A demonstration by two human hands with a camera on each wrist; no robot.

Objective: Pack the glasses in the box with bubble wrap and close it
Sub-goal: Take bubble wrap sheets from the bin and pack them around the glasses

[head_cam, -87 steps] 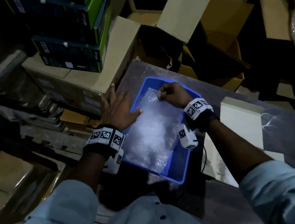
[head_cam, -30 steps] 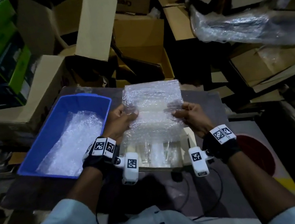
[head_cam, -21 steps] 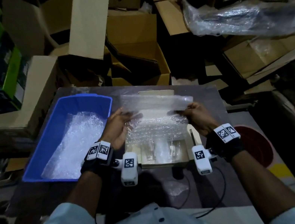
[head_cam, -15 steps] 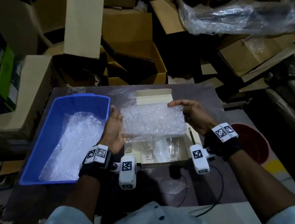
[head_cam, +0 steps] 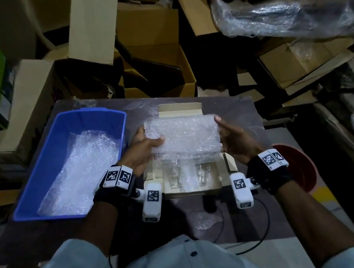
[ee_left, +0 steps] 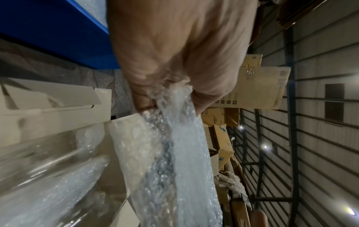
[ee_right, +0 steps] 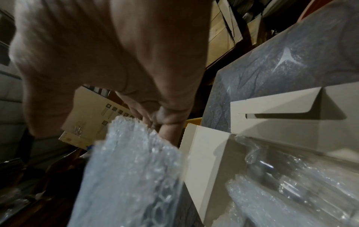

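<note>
Between your hands: a folded pad of clear bubble wrap (head_cam: 184, 138), held level just above the open white cardboard box (head_cam: 229, 163).
Left grip: your left hand (head_cam: 142, 150) pinches the pad's 9 o'clock edge, thumb on top and fingers beneath.
Right grip: your right hand (head_cam: 235, 139) holds the 3 o'clock edge with fingers curled behind it; the thumb's place you cannot tell.
Step in hand: by my judgement, laying this pad over the glasses. Lower both edges together, keep the fold flat, and tuck it inside the walls so the flaps can shut.
Glasses: clear drinking glasses (head_cam: 188, 175) lie side by side in the box, showing at its 6 o'clock end, with wrap around them.
Box lid: the tuck flap (head_cam: 179, 110) stands open at 12 o'clock.
Nearby: blue plastic tub (head_cam: 42, 169) at 9 o'clock holds more wrap.
</note>
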